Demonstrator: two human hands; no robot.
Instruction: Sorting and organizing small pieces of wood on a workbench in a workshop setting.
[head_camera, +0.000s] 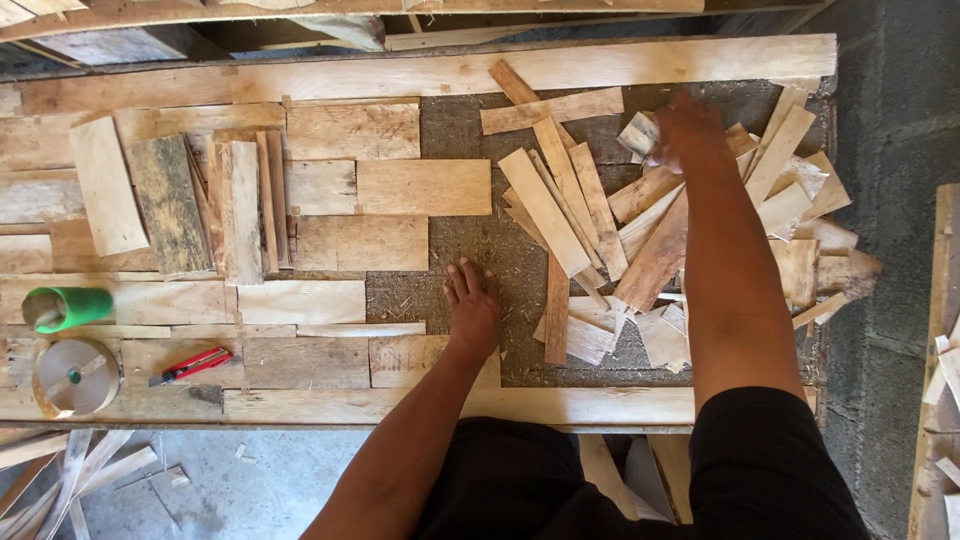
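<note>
My left hand (472, 308) lies flat, fingers apart, on the rough brown board (455, 130) of the workbench, just right of several flat wood pieces (390, 187) laid edge to edge. My right hand (686, 128) reaches to the far side into a loose pile of thin wood offcuts (575, 215). Its fingers are curled over a small pale scrap of wood (638, 134); the grip itself is blurred.
A green cup (66, 307), a roll of tape (75, 377) and a red utility knife (192, 365) sit at the left. Long planks (430, 75) frame the bench. Wood strips (70, 470) lie on the concrete floor. More offcuts rest at the right edge (945, 360).
</note>
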